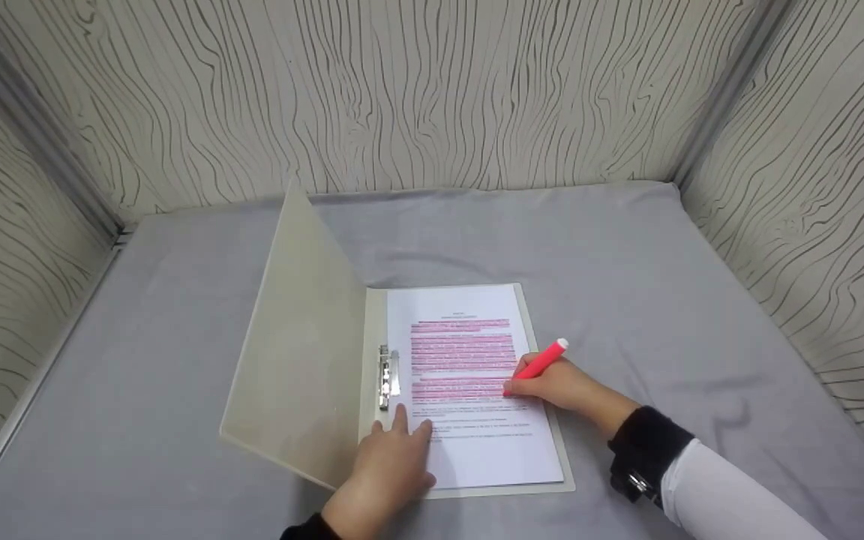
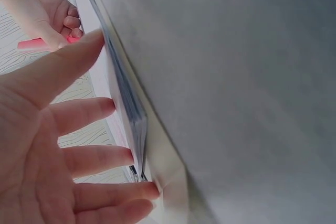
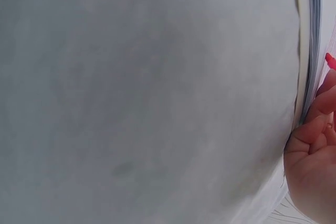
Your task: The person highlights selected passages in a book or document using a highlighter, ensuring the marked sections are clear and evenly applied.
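Observation:
A pink highlighter (image 1: 541, 361) with a white end is gripped in my right hand (image 1: 563, 382), its tip down on the printed page. The top sheet (image 1: 492, 457) lies in an open cream folder (image 1: 289, 337) and carries pink marking over its upper paragraphs; the lower lines are unmarked. My left hand (image 1: 391, 461) rests with spread fingers on the lower left of the page, below the metal clip (image 1: 385, 379). In the left wrist view, fingertips (image 2: 107, 106) touch the paper stack (image 2: 123, 85). The highlighter's tip (image 3: 329, 59) shows at the right wrist view's edge.
The folder's cover stands raised on the left, leaning over the grey cloth (image 1: 139, 360) of the table. Wood-grain patterned panels (image 1: 402, 97) enclose the back and sides, with grey metal posts (image 1: 732, 94) at the corners.

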`<state>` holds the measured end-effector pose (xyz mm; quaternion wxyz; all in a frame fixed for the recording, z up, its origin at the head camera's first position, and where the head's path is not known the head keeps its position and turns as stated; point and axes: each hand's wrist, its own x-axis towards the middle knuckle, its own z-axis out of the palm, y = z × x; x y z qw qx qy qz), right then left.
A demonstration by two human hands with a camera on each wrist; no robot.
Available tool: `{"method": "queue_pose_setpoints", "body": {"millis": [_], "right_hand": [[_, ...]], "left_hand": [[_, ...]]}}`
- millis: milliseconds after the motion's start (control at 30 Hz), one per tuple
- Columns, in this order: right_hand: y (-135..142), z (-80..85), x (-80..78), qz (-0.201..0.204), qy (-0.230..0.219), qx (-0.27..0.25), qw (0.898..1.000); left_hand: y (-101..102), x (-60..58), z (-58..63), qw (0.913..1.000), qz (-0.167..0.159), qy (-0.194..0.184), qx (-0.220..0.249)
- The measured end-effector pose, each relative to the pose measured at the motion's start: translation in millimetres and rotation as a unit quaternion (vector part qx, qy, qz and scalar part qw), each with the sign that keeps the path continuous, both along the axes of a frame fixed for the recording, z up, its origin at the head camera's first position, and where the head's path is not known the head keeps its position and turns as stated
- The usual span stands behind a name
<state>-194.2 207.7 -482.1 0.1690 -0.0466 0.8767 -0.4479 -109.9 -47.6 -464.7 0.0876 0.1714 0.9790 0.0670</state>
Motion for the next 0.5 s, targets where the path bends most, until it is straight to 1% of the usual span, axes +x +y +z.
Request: {"method": "queue_pose_setpoints", "body": {"millis": [67, 500], "right_hand": [[0.0, 0.5, 0.4, 0.001, 0.002, 0.000, 1.000], [1.4, -1.3, 0.6, -0.009, -0.003, -0.007, 1.000]], "left_hand": [[0.5, -0.3, 0.4, 1.0000, 0.005, -0.007, 0.004], [0.5, -0.8, -0.6, 0.9999, 0.003, -0.013, -0.001]]}}
